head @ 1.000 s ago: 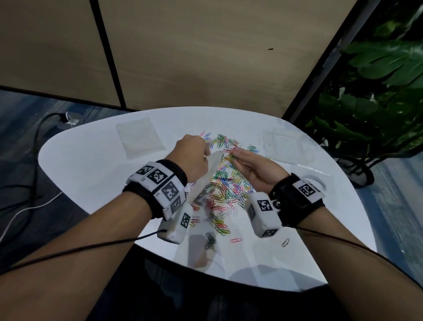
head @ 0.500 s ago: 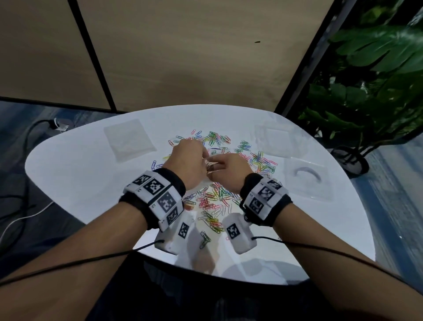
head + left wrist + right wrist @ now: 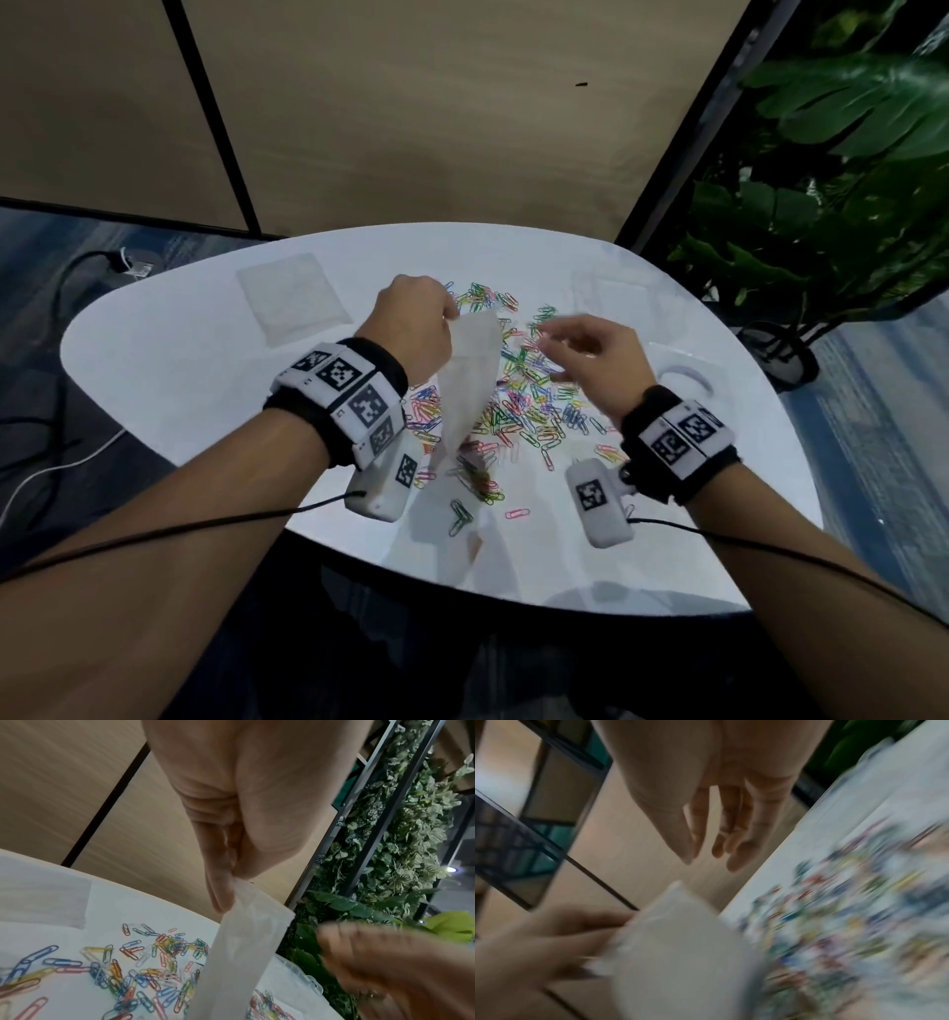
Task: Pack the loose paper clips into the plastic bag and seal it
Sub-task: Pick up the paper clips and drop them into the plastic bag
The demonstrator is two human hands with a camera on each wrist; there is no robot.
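My left hand [image 3: 429, 318] pinches the top corner of a clear plastic bag [image 3: 470, 380] between thumb and fingers, and the bag hangs down over the white table [image 3: 179, 385]. In the left wrist view the bag [image 3: 239, 959] drops from the pinching left hand [image 3: 231, 874]. A few paper clips sit in the bag's bottom [image 3: 475, 470]. A pile of coloured paper clips [image 3: 534, 401] lies spread on the table behind and right of the bag. My right hand [image 3: 580, 344] hovers just right of the bag, fingers spread and empty; the right wrist view is blurred, with straight fingers [image 3: 731, 833].
Another flat clear bag [image 3: 290, 300] lies at the table's back left. Clear plastic packaging [image 3: 683, 372] rests at the right side. A large potted plant [image 3: 832, 216] stands beyond the right edge. Cables [image 3: 61, 452] run over the floor on the left. Single clips [image 3: 516, 514] lie near the front.
Half a second ago both hands were low together over the clips. Now the left hand has lifted the bag upright and the right hand has pulled away to the right and opened.
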